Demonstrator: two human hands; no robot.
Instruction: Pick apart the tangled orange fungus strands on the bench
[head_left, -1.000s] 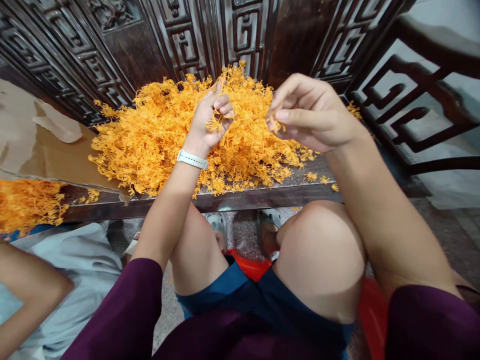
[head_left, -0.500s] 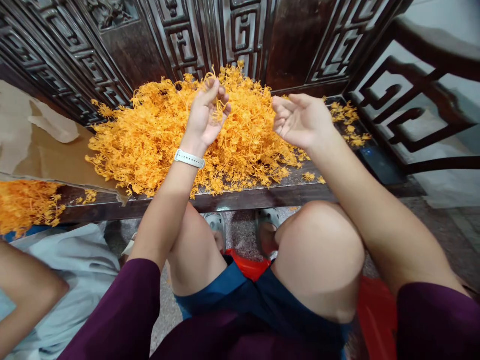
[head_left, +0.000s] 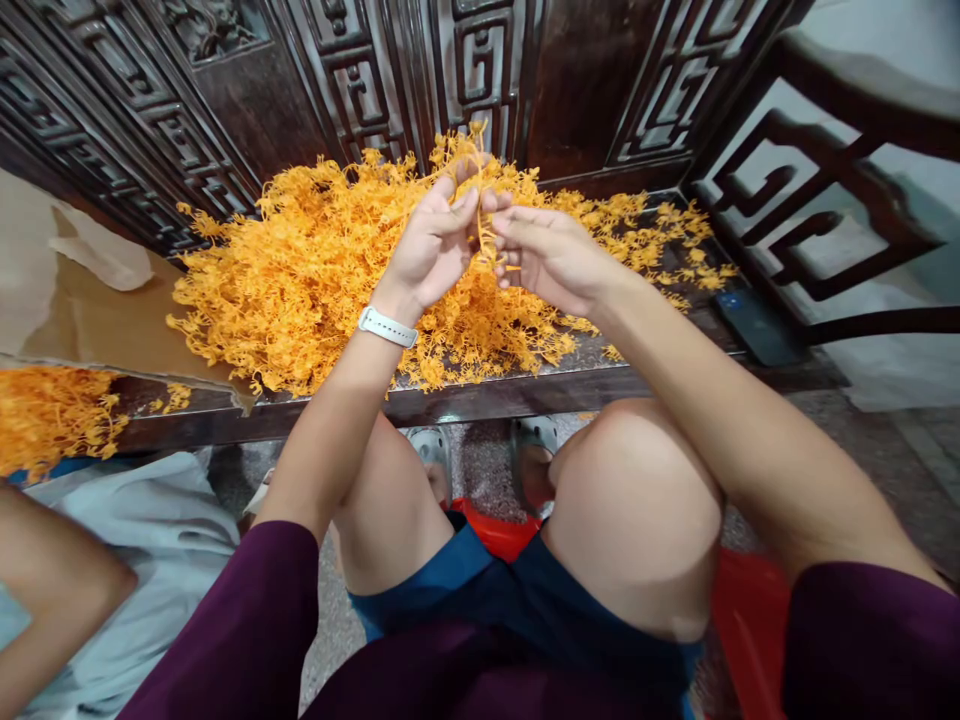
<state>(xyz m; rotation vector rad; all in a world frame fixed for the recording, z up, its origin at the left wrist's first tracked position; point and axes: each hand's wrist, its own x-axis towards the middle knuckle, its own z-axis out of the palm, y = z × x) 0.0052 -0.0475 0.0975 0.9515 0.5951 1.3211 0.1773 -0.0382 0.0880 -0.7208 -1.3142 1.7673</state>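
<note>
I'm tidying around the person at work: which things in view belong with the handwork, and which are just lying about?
In use:
- stringy orange piece, at the fingertips of the left hand and right hand
- big orange heap, probably the same stuff

Seemingly just lying about:
- dark phone, at the bench's right end
- cardboard, left of the heap

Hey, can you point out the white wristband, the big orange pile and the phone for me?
White wristband [head_left: 388, 327]: head view, middle of the strap.
Orange pile [head_left: 277, 290]: head view, its left part.
Phone [head_left: 760, 327]: head view, dark face.
</note>
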